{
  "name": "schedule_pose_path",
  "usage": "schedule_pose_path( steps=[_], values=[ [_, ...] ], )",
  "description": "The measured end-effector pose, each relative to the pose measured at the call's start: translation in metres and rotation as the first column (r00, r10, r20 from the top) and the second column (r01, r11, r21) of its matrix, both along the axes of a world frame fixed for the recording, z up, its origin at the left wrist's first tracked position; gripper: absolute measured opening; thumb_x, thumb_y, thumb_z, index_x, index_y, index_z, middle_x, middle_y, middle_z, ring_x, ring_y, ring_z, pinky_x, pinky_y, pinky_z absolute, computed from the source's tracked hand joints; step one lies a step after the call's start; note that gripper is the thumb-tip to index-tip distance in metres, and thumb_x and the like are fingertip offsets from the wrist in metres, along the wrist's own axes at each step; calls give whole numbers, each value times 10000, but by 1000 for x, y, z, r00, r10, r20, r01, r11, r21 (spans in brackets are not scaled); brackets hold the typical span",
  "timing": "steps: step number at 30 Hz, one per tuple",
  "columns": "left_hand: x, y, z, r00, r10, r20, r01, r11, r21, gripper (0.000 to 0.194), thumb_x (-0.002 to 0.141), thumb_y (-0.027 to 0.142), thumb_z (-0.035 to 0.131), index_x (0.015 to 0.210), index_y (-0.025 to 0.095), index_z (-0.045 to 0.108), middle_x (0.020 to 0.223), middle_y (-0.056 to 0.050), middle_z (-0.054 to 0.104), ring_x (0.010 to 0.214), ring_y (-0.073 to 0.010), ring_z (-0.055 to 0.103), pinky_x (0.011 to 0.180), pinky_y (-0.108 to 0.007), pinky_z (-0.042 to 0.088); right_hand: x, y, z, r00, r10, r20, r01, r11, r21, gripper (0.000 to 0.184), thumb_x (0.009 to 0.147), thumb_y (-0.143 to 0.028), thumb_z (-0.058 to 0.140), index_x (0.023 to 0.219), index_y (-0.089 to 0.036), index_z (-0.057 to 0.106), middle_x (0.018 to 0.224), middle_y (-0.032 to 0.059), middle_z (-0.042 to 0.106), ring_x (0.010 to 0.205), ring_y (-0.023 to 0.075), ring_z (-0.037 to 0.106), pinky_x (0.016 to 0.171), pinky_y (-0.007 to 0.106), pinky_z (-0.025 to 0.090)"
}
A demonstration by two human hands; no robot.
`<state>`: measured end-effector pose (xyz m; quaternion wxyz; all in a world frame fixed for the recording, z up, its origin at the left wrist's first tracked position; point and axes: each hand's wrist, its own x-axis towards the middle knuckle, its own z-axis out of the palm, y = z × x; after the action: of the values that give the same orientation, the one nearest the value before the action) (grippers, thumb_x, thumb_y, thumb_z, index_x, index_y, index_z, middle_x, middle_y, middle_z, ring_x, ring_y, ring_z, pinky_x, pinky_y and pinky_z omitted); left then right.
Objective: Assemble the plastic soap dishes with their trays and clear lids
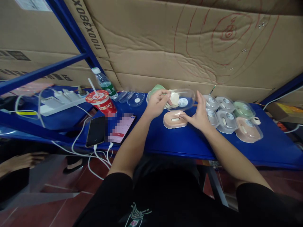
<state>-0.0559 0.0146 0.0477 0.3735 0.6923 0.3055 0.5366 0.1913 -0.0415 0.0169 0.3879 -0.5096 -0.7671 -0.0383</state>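
Note:
My left hand (158,101) pinches the left end of a clear plastic lid (187,100) with a round white sticker. The lid is held tilted above the table. My right hand (198,113) has its fingers stretched at the lid's right end, with the thumb spread apart and reaching over a peach-coloured oval case (175,120). That case lies on the blue table and has a small cream bar in its middle. Behind the lid and my left hand are cream pieces (174,98) and a pale green piece (156,90), partly hidden.
Several lidded cases (226,121), grey, green and peach, stand to the right. Empty clear lids (137,99) lie at the back left, near a red cup (103,102), a water bottle (105,83) and two phones (96,131). Another person's hand (22,160) shows at the lower left.

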Motion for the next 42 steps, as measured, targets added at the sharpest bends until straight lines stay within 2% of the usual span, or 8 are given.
schedule_pose_path(
  steps=[3, 8, 11, 14, 18, 28, 36, 42],
  values=[
    [8, -4, -3, 986, -137, -95, 121, 980, -159, 307, 1054, 487, 611, 1080, 186, 669, 699, 0, 694, 578, -108, 596, 594, -229, 468, 2, -2, 5, 989, 82, 124, -82, 997, -3, 1181, 869, -737, 726, 1764, -285, 103, 1788, 176, 260, 1612, 455, 330, 1219, 686, 435],
    [7, -7, -4, 905, -84, -417, 29, 990, -137, 315, 1104, 379, 459, 998, 169, 669, 756, -43, 706, 724, -166, 664, 701, -287, 520, 1, -1, 2, 961, 192, 198, -167, 977, -135, 951, 918, -701, 687, 1702, -267, 368, 1690, 153, 480, 1543, 403, 473, 1267, 640, 410],
    [6, -13, -3, 708, 97, -699, -97, 995, 39, 440, 1120, 413, 375, 982, 150, 700, 952, -130, 776, 920, -244, 720, 824, -368, 542, 1, 2, -4, 943, 257, 211, -203, 948, -245, 980, 913, -733, 683, 1698, -234, 376, 1681, 167, 497, 1540, 405, 485, 1255, 626, 439],
    [8, -21, -3, 481, 203, -853, -180, 975, 131, 555, 1110, 530, 379, 1048, 130, 759, 1040, -179, 794, 1024, -317, 740, 891, -432, 545, 0, 5, -10, 917, 333, 220, -253, 912, -324, 1071, 859, -790, 717, 1693, -207, 382, 1690, 193, 477, 1537, 423, 486, 1245, 636, 448],
    [9, -25, -2, 341, 233, -911, -210, 963, 168, 570, 1081, 573, 444, 1108, 133, 806, 1031, -192, 804, 1051, -340, 757, 903, -441, 554, -1, 7, -15, 908, 352, 229, -261, 900, -348, 1018, 875, -764, 722, 1675, -212, 419, 1676, 201, 487, 1513, 436, 501, 1215, 660, 464],
    [8, -15, -17, 292, 279, -915, -207, 952, 224, 626, 1105, 521, 350, 1112, 117, 828, 1081, -196, 818, 1050, -326, 762, 927, -446, 580, -3, 7, -15, 912, 310, 269, -224, 925, -308, 964, 855, -782, 731, 1618, -231, 519, 1589, 201, 575, 1415, 453, 554, 1164, 692, 469],
    [6, -12, -21, 330, 286, -899, -211, 951, 225, 661, 1096, 584, 373, 1032, 112, 830, 1009, -204, 809, 1018, -336, 766, 909, -448, 585, 3, 10, -18, 921, 338, 195, -242, 887, -392, 914, 913, -615, 736, 1688, -273, 392, 1725, 183, 405, 1586, 437, 409, 1236, 695, 414],
    [10, -15, -18, 321, 248, -914, -191, 962, 194, 595, 1112, 503, 367, 1100, 100, 804, 1086, -214, 807, 1046, -334, 763, 919, -444, 579, 4, 10, -20, 912, 351, 214, -241, 879, -411, 896, 946, -592, 675, 1707, -251, 348, 1751, 190, 350, 1598, 449, 383, 1248, 699, 399]
  ],
)
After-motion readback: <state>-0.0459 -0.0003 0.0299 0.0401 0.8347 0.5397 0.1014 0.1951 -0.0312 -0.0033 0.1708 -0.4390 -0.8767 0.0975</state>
